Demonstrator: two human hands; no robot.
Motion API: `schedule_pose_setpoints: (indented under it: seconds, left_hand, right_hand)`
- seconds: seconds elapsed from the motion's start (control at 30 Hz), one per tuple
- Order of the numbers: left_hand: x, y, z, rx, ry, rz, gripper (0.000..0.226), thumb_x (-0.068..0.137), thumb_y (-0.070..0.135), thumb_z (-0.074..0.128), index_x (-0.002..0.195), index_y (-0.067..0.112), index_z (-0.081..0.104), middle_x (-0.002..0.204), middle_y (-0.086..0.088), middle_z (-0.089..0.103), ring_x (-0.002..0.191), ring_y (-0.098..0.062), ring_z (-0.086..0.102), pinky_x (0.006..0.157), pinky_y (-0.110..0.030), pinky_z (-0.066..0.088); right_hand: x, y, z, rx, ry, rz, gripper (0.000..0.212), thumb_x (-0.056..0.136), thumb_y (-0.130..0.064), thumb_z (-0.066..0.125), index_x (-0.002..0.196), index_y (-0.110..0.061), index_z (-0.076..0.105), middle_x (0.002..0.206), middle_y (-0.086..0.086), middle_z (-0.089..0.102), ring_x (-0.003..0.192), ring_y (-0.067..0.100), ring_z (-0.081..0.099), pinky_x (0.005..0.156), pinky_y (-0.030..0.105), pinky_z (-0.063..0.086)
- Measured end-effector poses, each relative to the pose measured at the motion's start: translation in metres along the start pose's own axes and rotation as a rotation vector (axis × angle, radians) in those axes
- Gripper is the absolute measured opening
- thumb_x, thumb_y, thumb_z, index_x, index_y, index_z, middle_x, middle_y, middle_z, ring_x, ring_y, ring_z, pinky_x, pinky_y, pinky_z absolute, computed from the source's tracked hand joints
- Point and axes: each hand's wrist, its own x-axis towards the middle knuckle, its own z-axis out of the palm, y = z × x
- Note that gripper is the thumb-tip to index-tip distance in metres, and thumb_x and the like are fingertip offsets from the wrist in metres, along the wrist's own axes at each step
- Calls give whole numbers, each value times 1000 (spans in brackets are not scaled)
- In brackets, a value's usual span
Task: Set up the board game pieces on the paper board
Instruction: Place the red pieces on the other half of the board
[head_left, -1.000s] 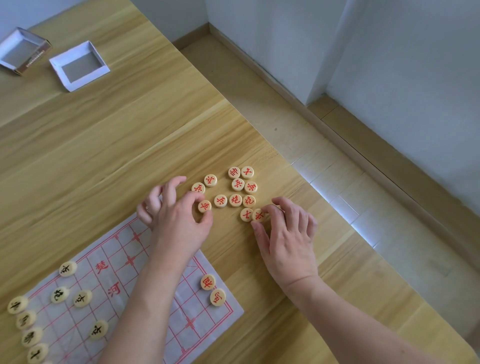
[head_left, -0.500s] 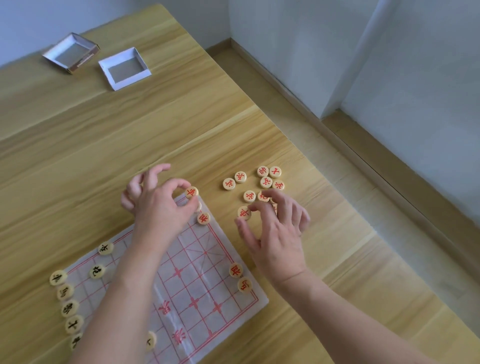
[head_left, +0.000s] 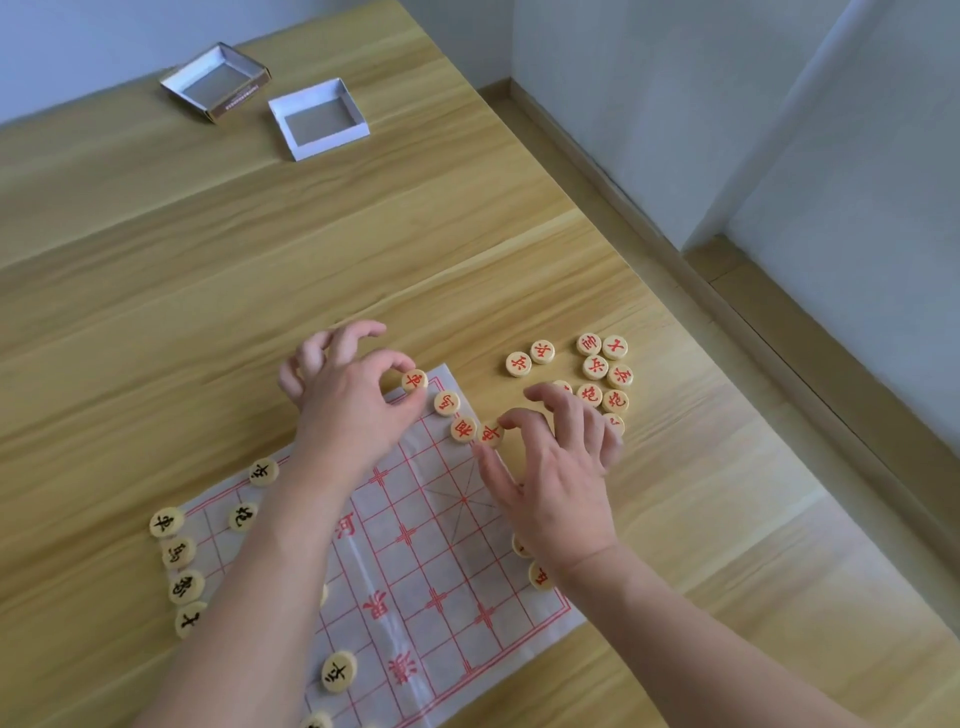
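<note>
Our left hand (head_left: 353, 410) pinches a red piece (head_left: 414, 380) at the paper board's (head_left: 415, 545) far corner; our right hand (head_left: 550, 467) pinches another (head_left: 491, 434). Black's left row looks partly set; a red pile (head_left: 597, 374) waits far right.

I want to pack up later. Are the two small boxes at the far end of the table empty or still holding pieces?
Empty. Both the white box and the brown-sided box lie open side up, showing bare bottoms with no pieces inside.
</note>
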Motion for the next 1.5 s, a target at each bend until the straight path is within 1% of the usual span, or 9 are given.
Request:
schedule_pose_setpoints:
  seconds: [0.13,0.33,0.4,0.5,0.7,0.83,0.93,1.23,1.5]
  left_hand:
    - [7,3,5,-4,-13,16,20,69,49,76,83,36,69,123,20,52,123,-21,34,101,-43,16]
    - [15,3,6,47,-59,66,13,79,46,66,88,38,65,101,18,61,105,-14,43,90,-35,16]
    - [19,2,5,40,-112,112,12,83,39,64,94,40,66,105,18,61,106,-14,44,91,-36,16]
    - [20,1,5,57,-216,206,27,88,25,60,108,44,64,116,20,55,111,-12,42,94,-35,15]
    - [18,0,8,85,-197,186,20,88,37,62,108,41,65,114,17,57,108,-16,45,92,-37,17]
    - [17,0,9,51,-227,259,41,87,12,56,112,44,63,120,22,54,114,-14,41,93,-35,14]
    - [16,-1,8,69,-211,228,47,86,14,58,124,41,57,127,20,51,118,-14,38,98,-38,15]
    - [17,5,12,78,-196,241,39,87,11,57,112,41,64,118,20,56,114,-12,43,97,-37,13]
    - [8,7,8,73,-168,269,63,78,-5,48,121,40,59,126,20,52,117,-12,41,100,-40,14]
  right_hand:
    - [2,1,1,1,-9,3,27,85,-49,59,96,-25,65,123,-2,47,117,21,36,103,34,12]
    - [5,3,2,0,-14,-8,29,84,-50,57,96,-24,66,122,-1,49,116,21,38,100,39,19]
    - [7,3,1,11,-9,-5,29,84,-49,57,95,-24,66,122,-1,50,115,21,38,100,39,19]
    - [8,4,0,15,-10,-5,29,84,-49,57,95,-24,66,122,-1,51,115,21,38,100,39,20]
    - [7,5,0,27,-22,0,29,85,-49,58,95,-23,66,122,0,52,116,21,38,100,39,20]
    - [6,6,0,25,-24,-2,27,85,-48,61,96,-23,66,122,0,52,116,21,39,101,39,20]
    - [5,7,0,25,-35,3,27,84,-47,62,96,-23,66,122,0,51,117,21,39,101,39,20]
    - [0,7,-1,24,-36,20,29,85,-49,55,95,-24,65,122,-1,50,118,19,37,101,40,19]
    - [-10,8,-7,23,-30,26,29,85,-49,54,95,-25,65,123,-2,50,119,18,35,103,35,13]
